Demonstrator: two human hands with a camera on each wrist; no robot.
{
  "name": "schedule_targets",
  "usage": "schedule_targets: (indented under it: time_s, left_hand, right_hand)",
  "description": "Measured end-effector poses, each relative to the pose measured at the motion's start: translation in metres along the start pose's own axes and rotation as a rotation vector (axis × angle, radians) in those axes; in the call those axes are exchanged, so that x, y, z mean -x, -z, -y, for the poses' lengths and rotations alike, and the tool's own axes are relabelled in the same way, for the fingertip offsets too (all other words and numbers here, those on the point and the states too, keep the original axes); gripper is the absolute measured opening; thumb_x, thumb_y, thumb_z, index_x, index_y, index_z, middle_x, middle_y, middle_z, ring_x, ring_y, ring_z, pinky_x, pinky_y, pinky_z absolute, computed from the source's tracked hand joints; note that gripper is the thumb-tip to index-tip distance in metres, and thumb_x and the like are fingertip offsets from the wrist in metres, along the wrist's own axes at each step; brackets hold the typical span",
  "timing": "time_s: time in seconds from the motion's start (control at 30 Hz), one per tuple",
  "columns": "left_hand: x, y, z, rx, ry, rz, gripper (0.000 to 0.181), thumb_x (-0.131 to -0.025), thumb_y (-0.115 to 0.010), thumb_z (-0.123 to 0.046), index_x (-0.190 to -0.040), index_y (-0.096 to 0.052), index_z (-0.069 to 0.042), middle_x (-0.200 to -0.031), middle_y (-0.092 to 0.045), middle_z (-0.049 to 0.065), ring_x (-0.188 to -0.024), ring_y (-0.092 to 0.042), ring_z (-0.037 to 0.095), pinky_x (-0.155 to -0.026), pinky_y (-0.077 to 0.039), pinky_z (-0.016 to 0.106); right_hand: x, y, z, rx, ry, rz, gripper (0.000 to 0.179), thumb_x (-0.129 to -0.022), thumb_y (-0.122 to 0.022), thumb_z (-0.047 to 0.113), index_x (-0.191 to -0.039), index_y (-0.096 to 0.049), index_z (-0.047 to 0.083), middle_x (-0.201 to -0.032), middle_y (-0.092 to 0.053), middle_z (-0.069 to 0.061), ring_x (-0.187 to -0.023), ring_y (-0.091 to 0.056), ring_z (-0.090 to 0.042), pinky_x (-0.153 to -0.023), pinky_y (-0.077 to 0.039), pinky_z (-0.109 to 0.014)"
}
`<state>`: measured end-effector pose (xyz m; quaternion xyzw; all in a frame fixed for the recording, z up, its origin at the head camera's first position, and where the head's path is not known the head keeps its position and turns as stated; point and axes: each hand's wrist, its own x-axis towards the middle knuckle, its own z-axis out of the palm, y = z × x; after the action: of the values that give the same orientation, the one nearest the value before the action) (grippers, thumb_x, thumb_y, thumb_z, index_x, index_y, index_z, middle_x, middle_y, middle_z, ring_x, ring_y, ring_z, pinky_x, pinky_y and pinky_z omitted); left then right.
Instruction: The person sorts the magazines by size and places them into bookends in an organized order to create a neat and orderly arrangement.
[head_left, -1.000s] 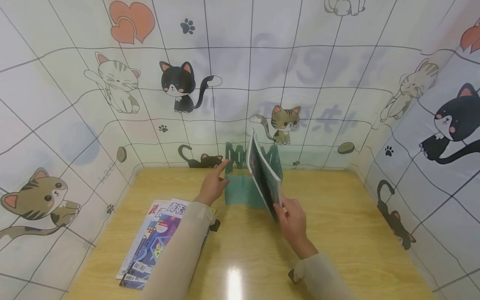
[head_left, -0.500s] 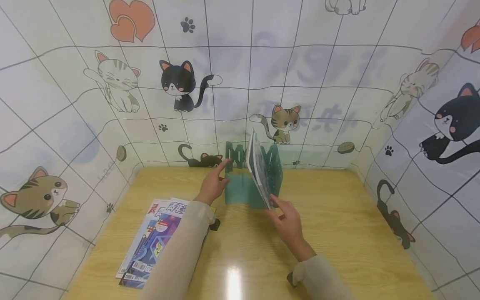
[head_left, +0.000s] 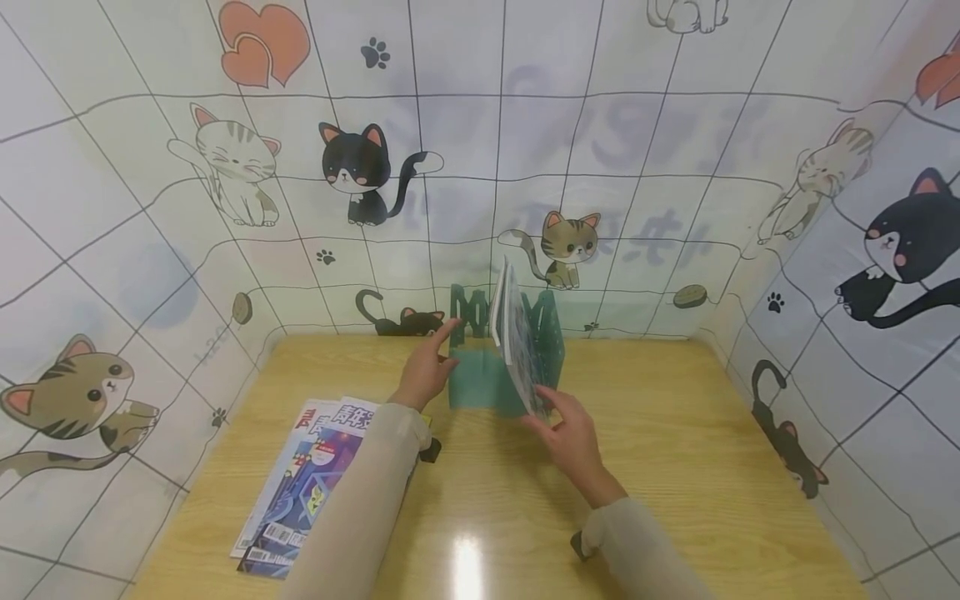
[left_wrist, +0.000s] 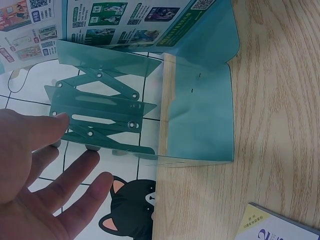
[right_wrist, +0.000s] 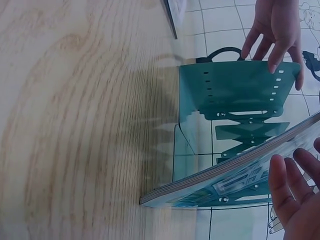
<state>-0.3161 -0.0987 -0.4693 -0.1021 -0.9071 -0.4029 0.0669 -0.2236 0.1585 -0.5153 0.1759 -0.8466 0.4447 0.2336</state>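
Head view: we list one green rack (head_left: 472, 379), standing on a wooden table (head_left: 675, 433) before a cat-printed wall cloth (head_left: 630, 142). We record a magazine (head_left: 519, 342) set on edge in the rack, tilted, its top reaching above the rack; whether it is one issue or several we cannot tell. The left hand (head_left: 426, 371) is at the rack's left end, forefinger and thumb apart. The right hand (head_left: 576, 437) is at the magazine's lower near corner, fingertips at the cover. We count also a fanned magazine stack (head_left: 307, 483), flat on the table, partly hidden by the left sleeve (head_left: 352, 508).

Left wrist view: we see the rack's crossing bars (left_wrist: 117, 86) and its flat base plate (left_wrist: 205, 110). The left hand's thumb lies on the inner side of the rack's end, the fingers on the outer, spread among themselves. The magazine leans at the top of the frame, pictures and codes printed on it. A yellow-cornered piece of the stack shows at lower right.

Right wrist view: we note the left hand gripping the upright end plate (right_wrist: 225, 82). The right hand's fingers are extended, slightly apart, beside the magazine's cover; how firmly they touch we cannot tell.
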Motion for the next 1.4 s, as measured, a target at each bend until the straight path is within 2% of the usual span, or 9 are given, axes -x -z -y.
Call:
schedule_targets:
  time_s: [0.27, 0.5, 0.7, 0.83, 0.97, 1.2, 1.4]
  left_hand:
    - [0.0, 0.0, 0.0, -0.005, 0.011, 0.007, 0.075, -0.091, -0.067, -0.007, -0.149, -0.034, -0.042, -0.151, -0.041, 0.003, -0.095, -0.067, 0.023, -0.073, -0.054, 0.039]
    - [0.0, 0.0, -0.001, 0.001, 0.014, 0.007, 0.076, -0.091, -0.067, -0.005, -0.149, -0.034, -0.041, -0.151, -0.041, 0.002, -0.095, -0.067, 0.023, -0.073, -0.055, 0.039]
    - [-0.001, -0.002, 0.003, -0.004, 0.023, 0.005, 0.076, -0.091, -0.067, -0.006, -0.149, -0.034, -0.043, -0.151, -0.041, 0.002, -0.093, -0.067, 0.021, -0.071, -0.054, 0.037]
    - [-0.001, -0.003, 0.003, -0.001, 0.029, 0.004, 0.077, -0.091, -0.067, -0.006, -0.148, -0.033, -0.045, -0.151, -0.04, 0.0, -0.093, -0.067, 0.02, -0.071, -0.054, 0.036]
    - [-0.001, -0.002, 0.002, 0.003, 0.012, -0.004, 0.075, -0.091, -0.067, -0.005, -0.149, -0.034, -0.04, -0.151, -0.041, 0.002, -0.092, -0.067, 0.021, -0.069, -0.054, 0.037]
    - [-0.001, -0.002, 0.002, -0.009, 0.012, -0.003, 0.076, -0.092, -0.067, -0.006, -0.149, -0.033, -0.041, -0.151, -0.04, 0.002, -0.093, -0.068, 0.022, -0.07, -0.054, 0.037]
    - [-0.001, -0.003, 0.003, -0.006, 0.017, -0.002, 0.074, -0.091, -0.067, -0.005, -0.15, -0.035, -0.035, -0.151, -0.041, 0.002, -0.093, -0.067, 0.022, -0.071, -0.054, 0.038]
  right_hand:
    - [-0.008, -0.003, -0.003, 0.055, -0.082, 0.037, 0.054, -0.08, -0.081, 0.027, -0.128, -0.062, 0.009, -0.107, -0.062, -0.014, -0.09, -0.058, -0.029, -0.055, -0.049, -0.026]
    - [-0.016, -0.005, -0.009, 0.111, -0.078, 0.042, 0.058, -0.08, -0.08, 0.033, -0.129, -0.06, 0.009, -0.104, -0.06, -0.011, -0.087, -0.056, -0.025, -0.055, -0.046, -0.025]
    - [-0.02, -0.007, -0.013, 0.144, -0.042, 0.025, 0.059, -0.078, -0.082, 0.034, -0.127, -0.062, 0.008, -0.101, -0.062, -0.009, -0.086, -0.056, -0.023, -0.052, -0.043, -0.027]
    - [-0.022, -0.007, -0.017, 0.176, -0.024, 0.023, 0.059, -0.078, -0.082, 0.036, -0.126, -0.062, 0.009, -0.096, -0.059, -0.005, -0.082, -0.056, -0.019, -0.058, -0.045, -0.031]
    - [-0.024, -0.007, -0.018, 0.194, -0.024, 0.032, 0.059, -0.078, -0.081, 0.038, -0.126, -0.061, 0.009, -0.094, -0.056, -0.002, -0.079, -0.055, -0.015, -0.063, -0.046, -0.033]
    - [-0.026, -0.007, -0.019, 0.198, -0.026, 0.045, 0.061, -0.076, -0.082, 0.036, -0.127, -0.061, 0.009, -0.094, -0.057, -0.004, -0.074, -0.052, -0.013, -0.06, -0.045, -0.032]
    - [-0.026, -0.005, -0.02, 0.193, -0.018, 0.058, 0.062, -0.077, -0.082, 0.037, -0.129, -0.059, 0.011, -0.096, -0.056, -0.002, -0.076, -0.052, -0.012, -0.06, -0.045, -0.031]
